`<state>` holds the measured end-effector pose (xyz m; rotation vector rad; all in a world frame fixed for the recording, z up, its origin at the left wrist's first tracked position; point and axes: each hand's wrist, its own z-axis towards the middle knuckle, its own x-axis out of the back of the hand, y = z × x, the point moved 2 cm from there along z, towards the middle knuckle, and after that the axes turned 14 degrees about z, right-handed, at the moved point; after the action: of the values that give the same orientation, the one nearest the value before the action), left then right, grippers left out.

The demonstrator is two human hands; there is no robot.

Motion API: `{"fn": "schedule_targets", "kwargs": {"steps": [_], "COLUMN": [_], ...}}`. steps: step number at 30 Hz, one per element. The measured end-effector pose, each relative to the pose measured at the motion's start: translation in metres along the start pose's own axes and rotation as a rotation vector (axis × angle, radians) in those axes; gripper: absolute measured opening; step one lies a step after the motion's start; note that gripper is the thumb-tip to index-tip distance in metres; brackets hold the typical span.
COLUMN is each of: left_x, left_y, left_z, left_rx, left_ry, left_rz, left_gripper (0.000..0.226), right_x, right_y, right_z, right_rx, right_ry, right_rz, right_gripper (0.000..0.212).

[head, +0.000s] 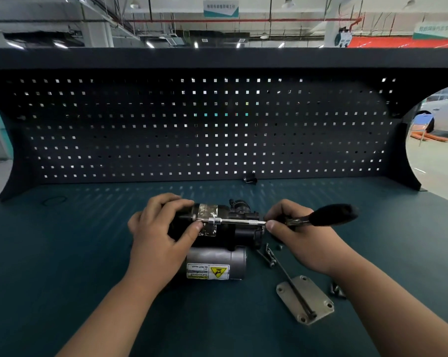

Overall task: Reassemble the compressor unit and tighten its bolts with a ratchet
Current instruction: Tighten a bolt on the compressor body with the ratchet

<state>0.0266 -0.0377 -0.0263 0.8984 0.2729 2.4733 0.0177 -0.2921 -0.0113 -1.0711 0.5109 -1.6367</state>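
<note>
The black compressor unit (233, 222) lies on its side on the teal bench, its grey cylinder (217, 264) with a yellow warning label facing me. My left hand (161, 228) grips the unit's left end, thumb on its front. My right hand (295, 233) pinches the ratchet (328, 216) near its head; the black handle points right. A long silver extension (235, 221) with a socket runs left from the ratchet across the unit's top. A grey cover plate (310, 295) with a long bolt (289, 282) across it lies at the front right.
Loose bolts (269, 256) lie just right of the unit, and more small parts (337, 291) beside the plate. A small black part (249, 179) sits at the foot of the dark pegboard (217, 130). A thin black ring (54, 200) lies far left.
</note>
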Motion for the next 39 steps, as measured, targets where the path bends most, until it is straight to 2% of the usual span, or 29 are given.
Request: {"fn": "schedule_targets", "kwargs": {"steps": [3,9,17,22,26,30,33,37,39], "left_x": [0.002,0.004,0.001,-0.003,-0.003,-0.004,-0.005,-0.005,-0.005], "left_y": [0.001,0.005,0.003,0.003,0.003,0.004,0.004,0.003,0.003], "left_z": [-0.001,0.002,0.001,0.000,0.000,-0.001,-0.001,0.000,0.000], "left_rx": [0.004,-0.027,-0.051,-0.051,-0.059,-0.068,-0.065,-0.092,-0.096], "left_ry": [-0.017,-0.007,0.033,0.108,0.123,0.128,0.131,0.132,0.129], "left_rz": [0.002,-0.007,-0.034,-0.051,-0.053,-0.041,-0.042,-0.006,0.005], "left_gripper": [0.039,0.025,0.019,0.024,0.025,0.026,0.026,0.024,0.022], "right_x": [-0.001,0.000,-0.003,0.003,0.003,-0.004,-0.005,-0.007,-0.006], "right_y": [-0.002,-0.011,-0.001,-0.008,-0.003,-0.008,-0.014,-0.015,-0.014], "right_z": [-0.001,-0.002,0.001,0.007,0.011,0.011,0.009,0.007,0.007], "right_rx": [0.053,0.196,0.110,0.104,-0.145,-0.308,-0.397,-0.650,-0.693], "right_ry": [0.024,0.080,0.096,0.103,0.060,0.012,-0.015,-0.068,-0.058], "right_rz": [-0.025,-0.157,-0.067,-0.011,0.127,0.356,0.454,0.750,0.842], "right_gripper": [0.019,0.006,0.005,0.005,0.004,0.026,0.020,0.026,0.023]}}
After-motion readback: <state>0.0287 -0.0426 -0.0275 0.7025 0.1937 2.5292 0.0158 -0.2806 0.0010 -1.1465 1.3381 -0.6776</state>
